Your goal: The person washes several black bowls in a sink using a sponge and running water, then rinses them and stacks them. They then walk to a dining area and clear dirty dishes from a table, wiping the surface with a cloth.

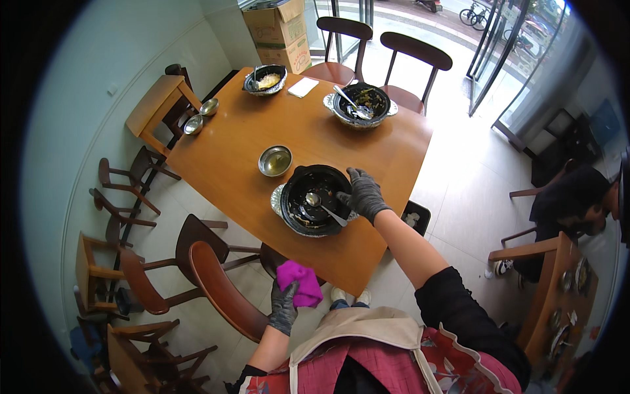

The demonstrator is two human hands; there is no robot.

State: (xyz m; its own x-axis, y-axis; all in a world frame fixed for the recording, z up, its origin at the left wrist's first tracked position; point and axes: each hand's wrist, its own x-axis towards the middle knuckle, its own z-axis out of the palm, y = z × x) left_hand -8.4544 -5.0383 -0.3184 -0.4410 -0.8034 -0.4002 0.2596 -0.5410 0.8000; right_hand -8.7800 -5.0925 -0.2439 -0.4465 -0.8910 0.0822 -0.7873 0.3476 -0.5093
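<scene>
My left hand [284, 308], in a dark grey glove, grips a bunched magenta cloth [301, 284] beside the table's near edge. The gloved right hand [363, 194] is at the right rim of a black clay pot [295, 216], thumb over the rim and fingers spread outside; whether it grips the pot is unclear. The foil-wrapped pot holds a metal spoon [326, 209] and food scraps. Just behind it stands a metal bowl [275, 161] with yellowish liquid. Farther back on the wooden table [236, 133] are another used pot [362, 105] with a spoon and a smaller bowl [265, 80] holding rice.
Two small metal bowls [193, 124] stand at the table's left edge, and a white napkin [302, 87] lies at the back. A wooden chair [224, 290] is close on the left. Beside the table's right side sits a black bin [416, 216]. A person [566, 207] bends at the far right.
</scene>
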